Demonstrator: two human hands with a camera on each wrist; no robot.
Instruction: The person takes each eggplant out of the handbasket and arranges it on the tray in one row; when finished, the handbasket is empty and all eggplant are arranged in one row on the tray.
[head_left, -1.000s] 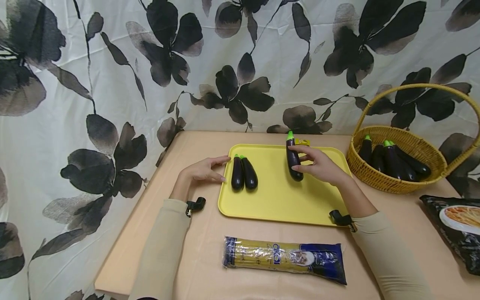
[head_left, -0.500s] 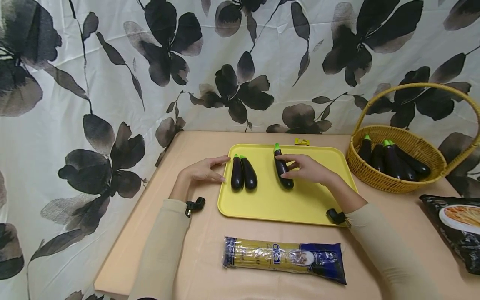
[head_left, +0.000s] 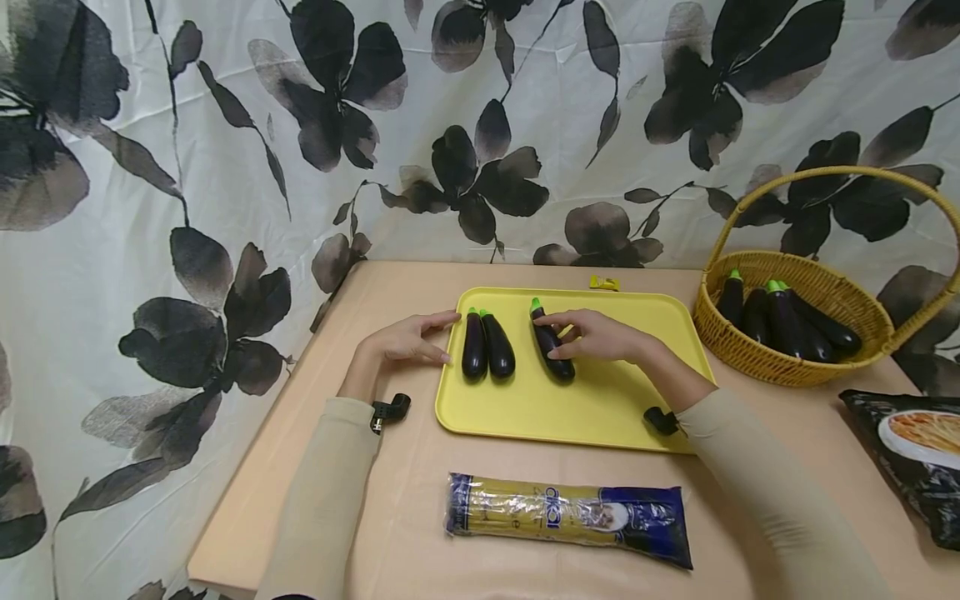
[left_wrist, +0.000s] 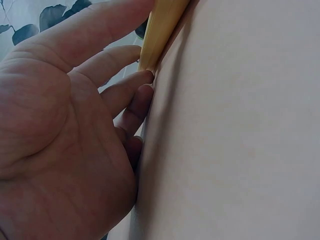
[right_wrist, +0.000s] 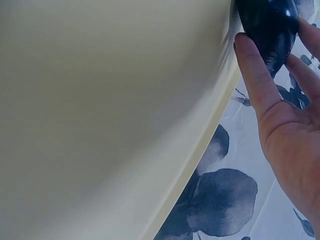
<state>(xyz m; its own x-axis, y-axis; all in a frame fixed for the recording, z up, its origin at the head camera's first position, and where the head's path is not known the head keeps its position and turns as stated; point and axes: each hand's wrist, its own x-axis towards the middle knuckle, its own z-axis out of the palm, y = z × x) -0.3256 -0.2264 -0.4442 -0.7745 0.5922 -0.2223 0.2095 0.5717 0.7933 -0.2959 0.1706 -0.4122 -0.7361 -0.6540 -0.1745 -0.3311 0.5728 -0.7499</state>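
Mid-frame, an eggplant (head_left: pixel 553 346) slants over the yellow tray (head_left: pixel 600 408), right of two more eggplants (head_left: pixel 499 346) lying there; a wicker basket (head_left: pixel 738 362) at right holds other eggplants (head_left: pixel 787 325). The first is glossy, near-black and green-tipped. The right hand (head_left: pixel 600 335) pinches it between thumb and fingers; the left hand (head_left: pixel 405 340), fingers loosely extended, touches the tray's left rim.

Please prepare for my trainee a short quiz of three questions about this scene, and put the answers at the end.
1. Choose: what does the right grip hold?
A) basket handle
B) eggplant
C) black bag

2. True or false: the long packet lies on the table, outside the yellow tray.

3. Count: besides the held one, how many other eggplants lie on the tray?

Key: 1. B; 2. True; 3. Two
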